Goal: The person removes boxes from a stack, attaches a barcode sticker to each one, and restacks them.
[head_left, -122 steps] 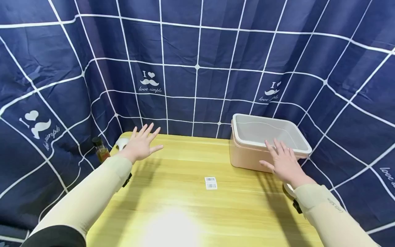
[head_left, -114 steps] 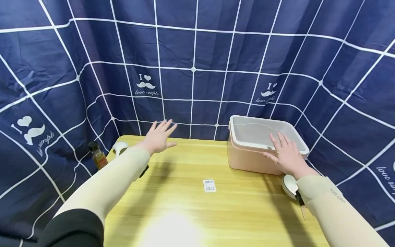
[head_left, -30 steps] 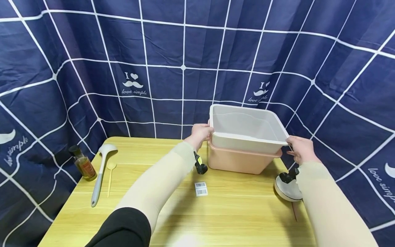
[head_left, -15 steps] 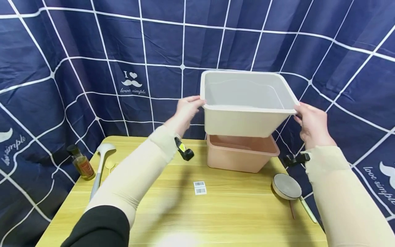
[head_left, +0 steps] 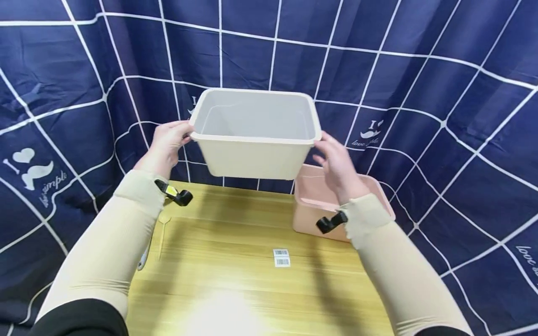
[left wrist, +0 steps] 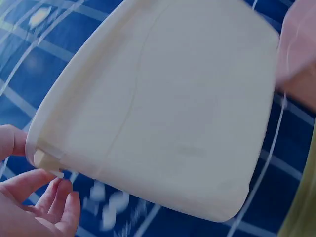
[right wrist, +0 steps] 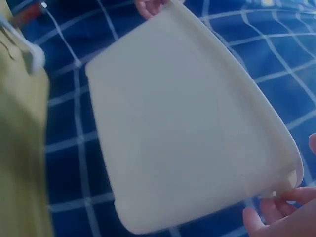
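Observation:
A white plastic storage bin (head_left: 252, 158) hangs in the air above the table, its open top tilted toward me. My left hand (head_left: 168, 140) grips its left rim, thumb above and fingers beneath, as the left wrist view of the bin's side (left wrist: 187, 108) also shows. My right hand (head_left: 339, 163) holds the right rim corner; in the right wrist view its fingers (right wrist: 276, 210) lie under that edge. Below and behind the right hand stands a pink bin (head_left: 312, 219), open at the top and partly covered by the right arm.
A flat label with barcodes (head_left: 281, 257) lies mid-table. At the left are a yellow spoon (head_left: 163, 228) and the grey handle end of a ladle (head_left: 143, 261), partly behind the left arm. Dark blue curtain (head_left: 269, 56) surrounds the table's back and sides.
Both hands, first spread open and apart, have gripped the white bin, lifted it out of the pink one and carried it left. The pink bin stays at the right.

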Available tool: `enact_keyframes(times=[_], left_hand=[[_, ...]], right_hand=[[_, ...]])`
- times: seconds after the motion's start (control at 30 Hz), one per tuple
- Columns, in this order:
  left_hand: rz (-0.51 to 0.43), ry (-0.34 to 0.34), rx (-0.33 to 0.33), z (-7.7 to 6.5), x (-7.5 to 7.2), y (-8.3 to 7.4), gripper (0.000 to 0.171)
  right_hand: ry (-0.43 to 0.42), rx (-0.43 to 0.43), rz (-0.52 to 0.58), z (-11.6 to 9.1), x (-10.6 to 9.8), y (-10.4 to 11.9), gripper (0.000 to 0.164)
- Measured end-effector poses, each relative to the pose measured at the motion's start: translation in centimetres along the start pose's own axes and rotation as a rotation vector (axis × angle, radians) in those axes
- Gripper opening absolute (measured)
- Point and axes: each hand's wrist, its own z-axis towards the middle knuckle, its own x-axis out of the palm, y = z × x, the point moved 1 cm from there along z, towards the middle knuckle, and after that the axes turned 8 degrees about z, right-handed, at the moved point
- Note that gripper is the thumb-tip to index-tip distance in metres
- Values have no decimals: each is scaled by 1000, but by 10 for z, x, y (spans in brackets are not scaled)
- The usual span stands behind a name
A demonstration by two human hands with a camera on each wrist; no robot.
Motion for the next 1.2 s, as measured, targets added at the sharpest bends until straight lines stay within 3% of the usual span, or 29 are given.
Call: enact_keyframes(times=[0.2, 0.43, 0.6, 0.77, 0.97, 1.03, 1.07, 1.13, 1.2], left_hand=[[111, 64, -60, 4, -32, 37, 23], [315, 107, -147, 0, -48, 97, 46], [334, 149, -186, -10, -55, 130, 47], [365, 171, -191, -13, -54, 152, 46], [451, 171, -207, -14, -53, 160, 47], [469, 151, -182, -16, -51, 159, 50], [487, 109, -147, -16, -49, 158, 51], [516, -35, -11, -19, -44, 152, 49], [500, -221, 204, -26, -33, 141, 40]], right_hand=[[66, 132, -55, -6, 6, -57, 51], [59, 277, -118, -22, -6, -119, 52], [47, 353, -119, -35, -16, -154, 61], [29, 374, -131, -45, -22, -172, 61], [30, 385, -196, -49, -26, -179, 62], [20, 394, -228, -50, -28, -179, 67], [11, 400, -247, -51, -29, -178, 70], [-11, 410, -303, -55, -31, -174, 75], [-30, 416, -369, -61, -34, -169, 73]])
